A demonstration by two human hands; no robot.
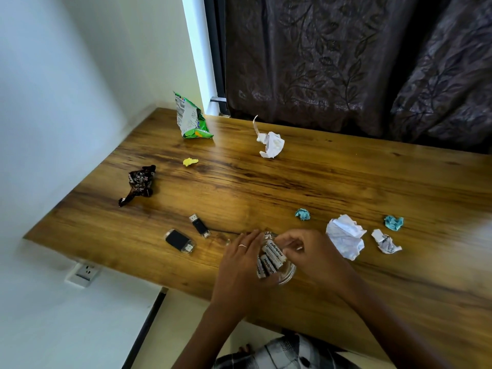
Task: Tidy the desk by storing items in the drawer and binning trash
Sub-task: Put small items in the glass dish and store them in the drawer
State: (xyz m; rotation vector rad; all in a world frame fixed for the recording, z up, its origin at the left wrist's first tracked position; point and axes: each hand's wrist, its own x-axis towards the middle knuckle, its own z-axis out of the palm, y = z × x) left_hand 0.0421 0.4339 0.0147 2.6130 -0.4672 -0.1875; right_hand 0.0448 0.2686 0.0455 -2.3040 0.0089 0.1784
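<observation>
Glass, small and clear, the bowl (286, 275) sits at lower centre of the wooden desk (266, 187), cupped by the left hand (239, 265) on its left rim. Batteries (270, 258) marked "Heybright" lie inside, long axes slanting from lower left to upper right. Closing from the right, the right hand (311, 251) is nearer; its fingertips pinch narrowly at the uppermost battery's end. Two USB drives (186, 234) lie just left.

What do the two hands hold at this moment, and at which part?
The left hand cups the left side of a glass bowl of batteries. The right hand pinches the top end of one battery.
</observation>
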